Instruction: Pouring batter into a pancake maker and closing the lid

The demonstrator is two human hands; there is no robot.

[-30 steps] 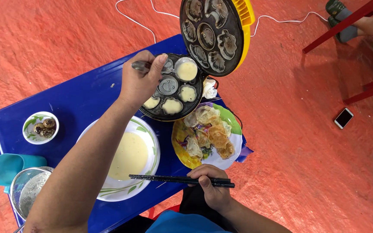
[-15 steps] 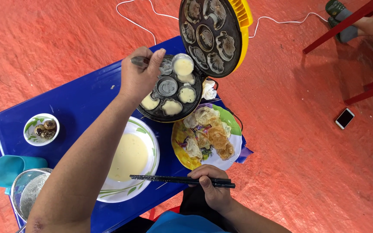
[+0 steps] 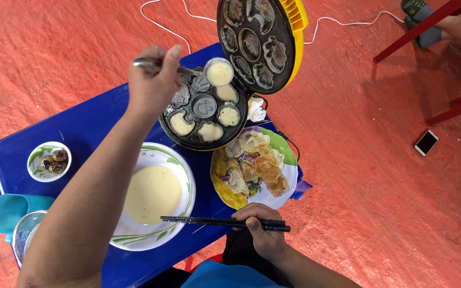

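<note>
my left hand [image 3: 153, 85] grips a ladle [image 3: 219, 72] full of pale batter, upper centre of the frame, over the open cake maker [image 3: 204, 114]. my right hand [image 3: 262, 234] pinches black chopsticks [image 3: 220, 221] at lower centre, above the blue bench [image 3: 86, 128].

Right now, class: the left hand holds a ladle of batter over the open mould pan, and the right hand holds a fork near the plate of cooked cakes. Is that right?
Not quite. The head view shows the right hand holding black chopsticks, not a fork. The left hand and ladle over the mould pan are as stated, as is the plate of cooked cakes.
</note>
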